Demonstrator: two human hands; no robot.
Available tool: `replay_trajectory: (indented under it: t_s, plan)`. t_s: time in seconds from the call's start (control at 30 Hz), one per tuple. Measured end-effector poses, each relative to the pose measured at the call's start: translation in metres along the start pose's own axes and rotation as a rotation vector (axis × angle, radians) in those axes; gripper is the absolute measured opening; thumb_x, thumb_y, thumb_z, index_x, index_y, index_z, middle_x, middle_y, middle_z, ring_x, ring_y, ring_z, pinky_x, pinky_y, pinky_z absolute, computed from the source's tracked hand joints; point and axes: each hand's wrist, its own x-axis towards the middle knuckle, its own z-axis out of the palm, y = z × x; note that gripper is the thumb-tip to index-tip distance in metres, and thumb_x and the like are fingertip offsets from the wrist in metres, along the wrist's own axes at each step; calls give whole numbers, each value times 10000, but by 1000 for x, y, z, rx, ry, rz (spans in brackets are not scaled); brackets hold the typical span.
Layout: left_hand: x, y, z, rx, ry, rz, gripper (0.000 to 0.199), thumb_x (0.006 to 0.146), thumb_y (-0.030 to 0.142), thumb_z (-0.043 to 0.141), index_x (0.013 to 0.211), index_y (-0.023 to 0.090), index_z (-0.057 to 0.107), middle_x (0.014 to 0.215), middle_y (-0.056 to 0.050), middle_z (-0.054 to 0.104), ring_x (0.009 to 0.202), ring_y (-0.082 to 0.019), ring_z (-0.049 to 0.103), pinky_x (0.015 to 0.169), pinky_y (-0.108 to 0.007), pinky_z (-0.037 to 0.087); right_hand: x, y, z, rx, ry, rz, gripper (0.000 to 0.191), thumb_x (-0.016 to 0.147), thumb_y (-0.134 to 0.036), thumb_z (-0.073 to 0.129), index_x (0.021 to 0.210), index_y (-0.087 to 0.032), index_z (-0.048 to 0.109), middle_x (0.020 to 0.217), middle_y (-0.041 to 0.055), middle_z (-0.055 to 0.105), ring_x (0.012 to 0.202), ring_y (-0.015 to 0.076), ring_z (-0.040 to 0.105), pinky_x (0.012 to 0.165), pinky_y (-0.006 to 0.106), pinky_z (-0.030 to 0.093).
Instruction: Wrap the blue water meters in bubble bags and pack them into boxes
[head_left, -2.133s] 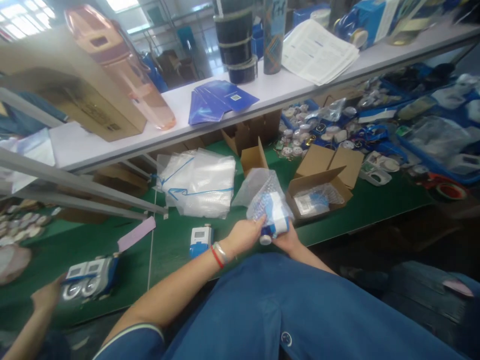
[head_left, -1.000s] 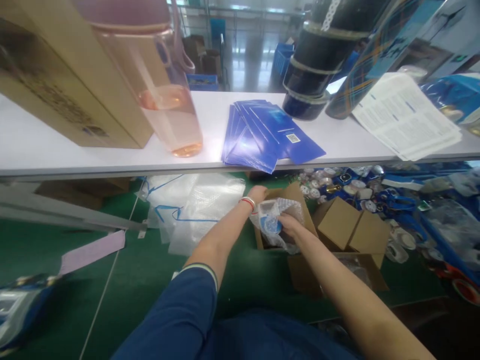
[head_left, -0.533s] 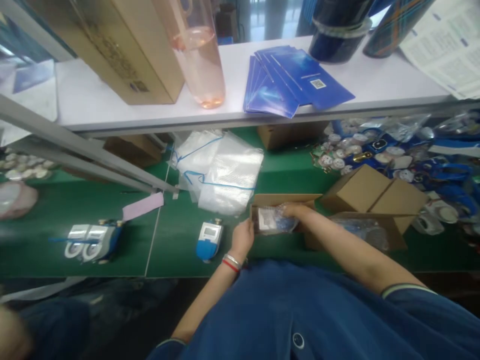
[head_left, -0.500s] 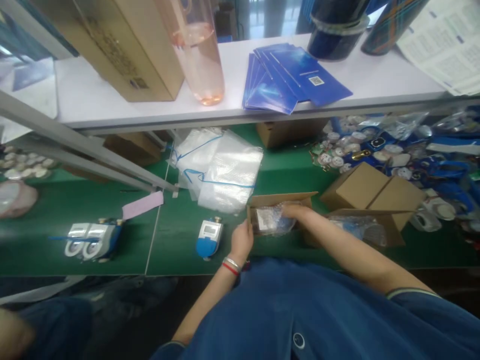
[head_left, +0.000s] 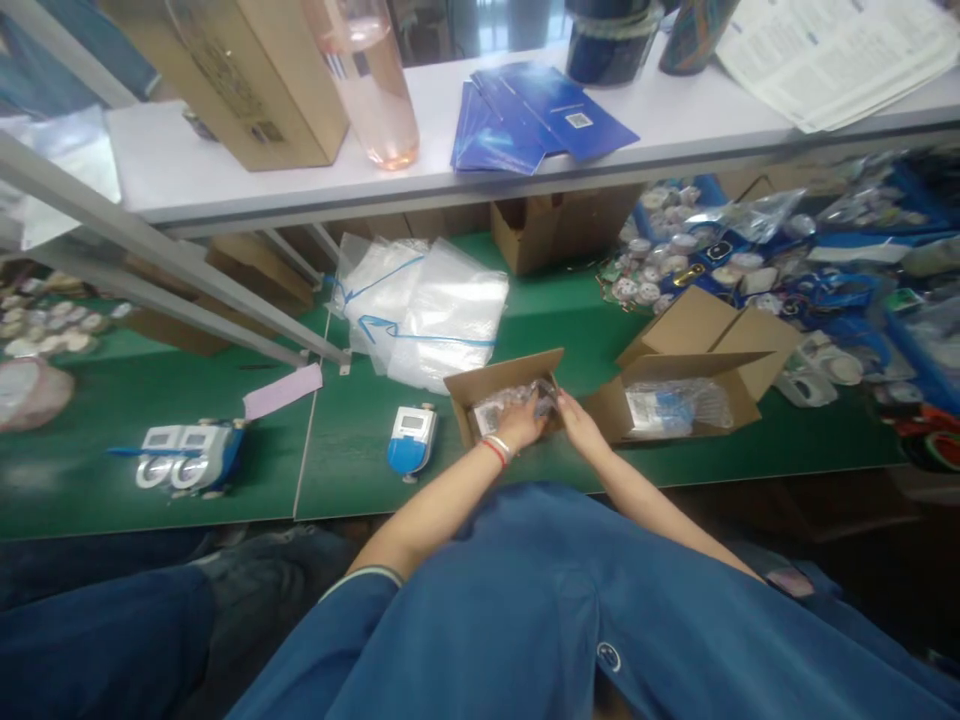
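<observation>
An open cardboard box [head_left: 501,378] stands at the bench's front edge, holding an item in a clear plastic bag [head_left: 491,412]. My left hand [head_left: 523,425], with a bracelet and a red band at the wrist, reaches into it. Its fingers stretch out over the bag. At the box's right side is my right hand [head_left: 581,428], fingers against the wall near the bag; part of its grip is hidden. To the left lies a white and blue meter [head_left: 412,440]. A second open box [head_left: 611,410] on the right holds a bagged blue and white item [head_left: 664,410].
Clear plastic bags [head_left: 450,310] lie behind the meter. Two more meters [head_left: 187,458] sit left, near a pink strip [head_left: 283,391]. Loose parts [head_left: 675,255] crowd the right. Above runs a white shelf [head_left: 427,190] with blue leaflets [head_left: 525,120] and a bottle [head_left: 375,100].
My right hand has come out of the box to its right side. My left hand has moved from the left wall into the box. The box has turned, and the view has shifted.
</observation>
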Motion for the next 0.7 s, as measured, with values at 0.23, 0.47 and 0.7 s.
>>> replay_trajectory:
  t_s: [0.23,0.47,0.7]
  plan:
    - [35,5,8,-15,-89,159,460,902,330,426,1322,160,503,1367,-150,478,1301,-294,384,1121,-474,230,17,7,17,-316,47,-68,595,934,-418,327,1392,-44,388,1461,183,344,1387,224,274,1142,361,225]
    - [-73,-34,-7,-90,300,217,463,904,192,378,1364,193,426,1503,-89,311,1422,-237,188,1160,-489,179,42,26,15,-295,-11,233,917,753,-526,641,1434,-34,275,1225,239,570,1104,305,578,919,362,457]
    - [-105,-61,3,-124,328,40,781,895,421,464,1479,43,109,1530,-213,179,1436,-260,141,1151,-418,246,52,31,12,-221,-93,267,665,757,-531,639,1222,-62,552,1151,211,625,1069,263,605,892,314,458]
